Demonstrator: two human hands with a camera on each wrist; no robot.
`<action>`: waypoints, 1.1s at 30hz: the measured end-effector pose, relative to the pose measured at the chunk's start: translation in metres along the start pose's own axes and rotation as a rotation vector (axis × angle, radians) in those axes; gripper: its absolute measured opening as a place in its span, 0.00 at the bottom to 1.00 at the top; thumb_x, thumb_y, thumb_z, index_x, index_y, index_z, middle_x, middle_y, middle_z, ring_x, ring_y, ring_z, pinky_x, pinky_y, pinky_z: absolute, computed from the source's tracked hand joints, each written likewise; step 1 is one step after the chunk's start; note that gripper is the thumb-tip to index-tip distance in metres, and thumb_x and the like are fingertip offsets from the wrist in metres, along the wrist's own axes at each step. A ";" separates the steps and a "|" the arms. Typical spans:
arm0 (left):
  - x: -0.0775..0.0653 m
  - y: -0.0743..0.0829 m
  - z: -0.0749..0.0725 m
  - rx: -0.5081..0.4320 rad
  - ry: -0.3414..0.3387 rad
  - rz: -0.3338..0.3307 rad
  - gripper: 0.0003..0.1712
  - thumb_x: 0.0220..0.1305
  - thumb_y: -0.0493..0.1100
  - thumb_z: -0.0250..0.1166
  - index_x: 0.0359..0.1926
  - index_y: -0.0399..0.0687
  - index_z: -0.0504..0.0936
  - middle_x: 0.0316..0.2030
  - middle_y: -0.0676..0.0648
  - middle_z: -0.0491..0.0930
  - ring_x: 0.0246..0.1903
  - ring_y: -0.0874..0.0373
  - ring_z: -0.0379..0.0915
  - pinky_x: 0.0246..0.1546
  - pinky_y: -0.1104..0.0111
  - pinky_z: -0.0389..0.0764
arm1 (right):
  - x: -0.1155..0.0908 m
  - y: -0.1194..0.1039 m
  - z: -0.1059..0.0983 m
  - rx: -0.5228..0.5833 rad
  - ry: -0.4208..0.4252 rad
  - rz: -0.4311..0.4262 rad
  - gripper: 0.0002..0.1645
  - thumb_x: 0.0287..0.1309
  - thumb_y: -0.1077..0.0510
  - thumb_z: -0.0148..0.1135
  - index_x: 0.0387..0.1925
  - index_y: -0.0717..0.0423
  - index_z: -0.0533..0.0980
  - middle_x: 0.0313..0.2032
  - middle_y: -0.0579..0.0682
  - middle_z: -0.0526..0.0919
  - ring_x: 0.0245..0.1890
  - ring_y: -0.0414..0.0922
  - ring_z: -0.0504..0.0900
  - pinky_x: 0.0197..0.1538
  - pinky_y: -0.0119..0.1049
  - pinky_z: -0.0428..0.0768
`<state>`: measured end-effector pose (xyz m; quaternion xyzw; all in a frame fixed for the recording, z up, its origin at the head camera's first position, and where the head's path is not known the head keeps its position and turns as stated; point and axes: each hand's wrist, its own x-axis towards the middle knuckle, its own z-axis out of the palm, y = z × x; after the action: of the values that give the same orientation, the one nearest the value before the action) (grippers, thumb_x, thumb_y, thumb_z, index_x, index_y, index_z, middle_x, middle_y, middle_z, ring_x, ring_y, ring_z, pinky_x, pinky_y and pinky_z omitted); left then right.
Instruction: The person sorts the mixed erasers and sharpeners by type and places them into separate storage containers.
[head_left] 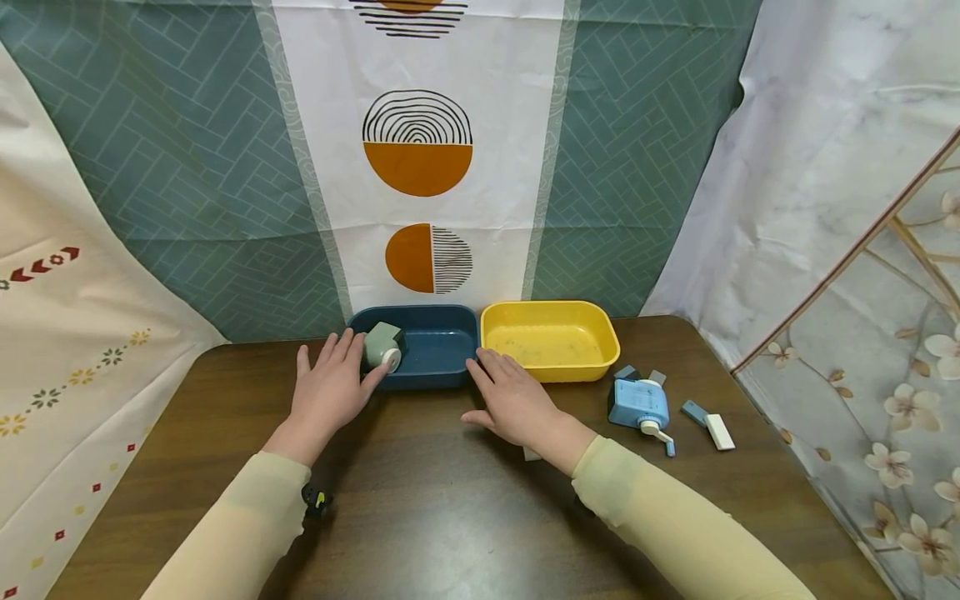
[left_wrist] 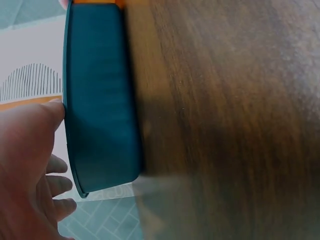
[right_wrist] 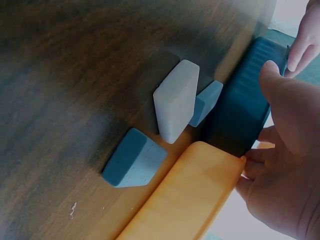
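My left hand lies at the left end of a dark blue bin, fingers extended. In the left wrist view its thumb meets the bin's rim. Inside that bin, by this hand, is a green container with a white round cap, partly hidden by the fingers. My right hand reaches over the front where the blue bin and a yellow bin meet. Its fingertips appear at the rims in the right wrist view, with the thumb spread apart; whether they press is unclear.
A light blue pump bottle lies right of the yellow bin among several small blocks. A white block and a blue-grey block lie farther right. Below my right wrist, another white block sits near two bluish blocks. Patterned cloth hangs behind the bins.
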<state>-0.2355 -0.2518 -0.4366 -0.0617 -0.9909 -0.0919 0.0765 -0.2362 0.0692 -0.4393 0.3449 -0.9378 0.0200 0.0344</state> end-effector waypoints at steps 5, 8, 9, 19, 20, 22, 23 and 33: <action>-0.003 -0.003 0.000 -0.008 -0.015 -0.012 0.50 0.85 0.67 0.53 0.84 0.30 0.60 0.84 0.28 0.55 0.83 0.28 0.48 0.79 0.26 0.37 | 0.000 0.000 -0.001 -0.004 0.009 -0.008 0.53 0.78 0.31 0.62 0.85 0.61 0.61 0.84 0.65 0.59 0.85 0.59 0.58 0.86 0.51 0.54; -0.004 -0.004 0.000 -0.030 -0.029 -0.030 0.52 0.85 0.68 0.53 0.85 0.30 0.58 0.84 0.27 0.52 0.84 0.28 0.46 0.79 0.27 0.35 | 0.000 0.000 0.000 -0.008 -0.003 -0.006 0.54 0.78 0.31 0.62 0.86 0.61 0.60 0.85 0.64 0.59 0.85 0.58 0.57 0.86 0.51 0.53; -0.004 -0.004 0.000 -0.037 -0.035 -0.037 0.52 0.84 0.69 0.52 0.85 0.30 0.57 0.84 0.26 0.52 0.84 0.28 0.45 0.80 0.28 0.35 | 0.000 0.000 0.000 -0.009 -0.003 -0.006 0.54 0.78 0.31 0.62 0.86 0.61 0.60 0.85 0.64 0.59 0.85 0.58 0.57 0.86 0.50 0.53; -0.005 -0.006 0.002 -0.070 -0.057 -0.075 0.55 0.83 0.72 0.51 0.85 0.29 0.55 0.84 0.25 0.51 0.84 0.28 0.43 0.80 0.29 0.34 | 0.002 0.001 0.000 -0.010 -0.013 0.005 0.54 0.78 0.31 0.62 0.86 0.60 0.59 0.85 0.63 0.58 0.86 0.58 0.56 0.86 0.49 0.52; -0.005 -0.006 0.002 -0.069 -0.057 -0.074 0.55 0.83 0.72 0.51 0.85 0.28 0.55 0.84 0.25 0.51 0.84 0.28 0.43 0.80 0.29 0.34 | 0.002 0.001 0.000 -0.012 -0.013 0.006 0.53 0.78 0.31 0.61 0.86 0.60 0.60 0.85 0.63 0.58 0.86 0.57 0.57 0.86 0.49 0.52; -0.005 -0.005 0.002 -0.067 -0.058 -0.073 0.55 0.83 0.72 0.51 0.85 0.28 0.55 0.84 0.25 0.52 0.84 0.28 0.44 0.80 0.29 0.35 | 0.002 0.001 0.001 -0.014 -0.015 0.007 0.53 0.78 0.30 0.61 0.86 0.59 0.60 0.85 0.62 0.58 0.86 0.57 0.56 0.86 0.49 0.52; -0.006 -0.005 0.002 -0.066 -0.057 -0.072 0.55 0.83 0.71 0.52 0.85 0.28 0.55 0.84 0.25 0.52 0.84 0.28 0.44 0.80 0.29 0.35 | 0.002 0.001 0.001 -0.019 -0.014 0.006 0.53 0.79 0.30 0.60 0.86 0.59 0.60 0.85 0.62 0.58 0.86 0.57 0.56 0.86 0.49 0.52; -0.008 -0.002 0.001 -0.066 -0.044 -0.061 0.54 0.83 0.69 0.54 0.84 0.27 0.56 0.83 0.25 0.54 0.83 0.28 0.47 0.82 0.32 0.38 | -0.003 0.001 0.000 -0.019 0.002 -0.004 0.52 0.79 0.30 0.59 0.85 0.61 0.62 0.84 0.64 0.61 0.85 0.58 0.59 0.85 0.51 0.55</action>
<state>-0.2280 -0.2548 -0.4390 -0.0360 -0.9902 -0.1256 0.0500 -0.2350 0.0718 -0.4393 0.3463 -0.9373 0.0114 0.0384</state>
